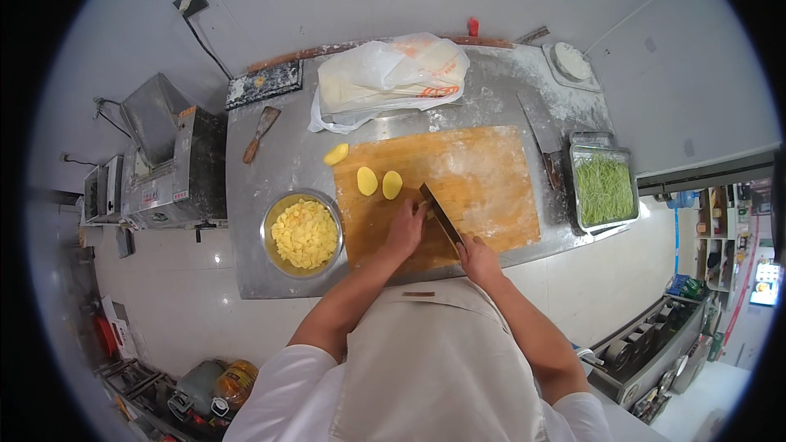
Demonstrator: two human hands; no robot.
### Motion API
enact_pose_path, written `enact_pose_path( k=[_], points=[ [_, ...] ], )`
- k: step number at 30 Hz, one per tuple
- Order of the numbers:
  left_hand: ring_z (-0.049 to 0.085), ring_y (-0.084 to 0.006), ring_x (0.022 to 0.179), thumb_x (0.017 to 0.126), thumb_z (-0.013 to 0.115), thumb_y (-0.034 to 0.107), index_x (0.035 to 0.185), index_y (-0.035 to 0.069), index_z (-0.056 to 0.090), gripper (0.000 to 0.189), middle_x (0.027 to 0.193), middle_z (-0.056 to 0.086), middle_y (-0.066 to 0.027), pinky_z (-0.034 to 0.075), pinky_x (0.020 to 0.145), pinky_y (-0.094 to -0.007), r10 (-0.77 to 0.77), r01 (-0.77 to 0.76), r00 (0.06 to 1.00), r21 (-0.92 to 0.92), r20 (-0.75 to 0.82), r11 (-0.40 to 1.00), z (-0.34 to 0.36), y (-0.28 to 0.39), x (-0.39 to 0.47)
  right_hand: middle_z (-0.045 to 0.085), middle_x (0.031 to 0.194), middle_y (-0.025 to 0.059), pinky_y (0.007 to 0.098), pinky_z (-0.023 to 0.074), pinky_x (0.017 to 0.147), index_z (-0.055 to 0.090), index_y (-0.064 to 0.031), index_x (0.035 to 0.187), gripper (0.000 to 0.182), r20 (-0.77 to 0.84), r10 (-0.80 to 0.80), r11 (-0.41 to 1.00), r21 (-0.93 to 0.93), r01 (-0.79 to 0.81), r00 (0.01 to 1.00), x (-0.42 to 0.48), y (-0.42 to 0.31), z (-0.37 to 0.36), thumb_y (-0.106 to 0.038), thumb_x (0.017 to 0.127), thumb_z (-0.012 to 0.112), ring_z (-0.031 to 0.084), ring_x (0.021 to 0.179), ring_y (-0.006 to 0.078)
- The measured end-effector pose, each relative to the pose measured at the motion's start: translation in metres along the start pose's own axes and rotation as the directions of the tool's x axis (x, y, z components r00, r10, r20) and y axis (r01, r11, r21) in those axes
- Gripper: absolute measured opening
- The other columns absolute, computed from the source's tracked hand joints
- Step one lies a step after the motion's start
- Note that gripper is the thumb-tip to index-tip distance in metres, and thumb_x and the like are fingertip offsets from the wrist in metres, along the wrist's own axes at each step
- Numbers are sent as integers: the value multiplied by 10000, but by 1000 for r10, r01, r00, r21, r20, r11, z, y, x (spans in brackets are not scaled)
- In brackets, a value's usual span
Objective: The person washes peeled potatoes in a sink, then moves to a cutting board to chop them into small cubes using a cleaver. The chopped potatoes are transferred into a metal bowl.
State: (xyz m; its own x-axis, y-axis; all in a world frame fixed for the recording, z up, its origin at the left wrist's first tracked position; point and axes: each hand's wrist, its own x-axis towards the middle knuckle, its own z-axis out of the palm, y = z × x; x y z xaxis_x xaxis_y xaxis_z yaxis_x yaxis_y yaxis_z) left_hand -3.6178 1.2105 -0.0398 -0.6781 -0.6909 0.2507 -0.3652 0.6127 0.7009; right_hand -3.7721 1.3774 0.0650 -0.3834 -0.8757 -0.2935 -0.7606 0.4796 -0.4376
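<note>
On the wooden cutting board (485, 159), my right hand (479, 258) grips the handle of a cleaver (442, 215), its blade slanting up and to the left. Close to the blade's left side, my left hand (408, 227) has its fingertips bent around a small pale yellow piece, partly hidden by the fingers. Two peeled potato halves (367, 181) (392, 185) lie on the board's left part. Another peeled potato piece (336, 154) rests at its upper left corner. A steel bowl (266, 252) full of sliced potato (305, 233) stands left of the board.
Behind the board lies dough in a plastic bag (393, 73). A wooden-handled scraper (261, 135) is at the left and a second knife (540, 147) at the right. Beyond that knife stands a metal tray of green shredded vegetable (605, 190). A flour-dusted scale with a bowl (572, 62) occupies the far right corner.
</note>
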Motion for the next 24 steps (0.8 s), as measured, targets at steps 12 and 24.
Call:
enact_pose_path(
  k=[12, 24],
  points=[
    [619, -400, 1019, 902, 686, 44, 1247, 50, 692, 345, 1112, 588, -211, 539, 857, -496, -42, 43, 999, 41, -35, 998, 4, -3, -5, 700, 1013, 270, 563, 576, 802, 647, -60, 1331, 324, 26, -33, 999, 24, 32, 999, -5, -3, -8, -265, 1091, 575, 695, 913, 489],
    [600, -393, 1009, 886, 664, 14, 1272, 65, 695, 390, 1083, 569, -193, 520, 878, -495, 13, -11, 999, 48, -50, 999, 0, -11, -7, 692, 1027, 278, 568, 565, 814, 644, -57, 1330, 326, 42, -14, 1000, 8, 14, 999, -5, -4, 4, -266, 1084, 597, 689, 920, 498]
  ],
)
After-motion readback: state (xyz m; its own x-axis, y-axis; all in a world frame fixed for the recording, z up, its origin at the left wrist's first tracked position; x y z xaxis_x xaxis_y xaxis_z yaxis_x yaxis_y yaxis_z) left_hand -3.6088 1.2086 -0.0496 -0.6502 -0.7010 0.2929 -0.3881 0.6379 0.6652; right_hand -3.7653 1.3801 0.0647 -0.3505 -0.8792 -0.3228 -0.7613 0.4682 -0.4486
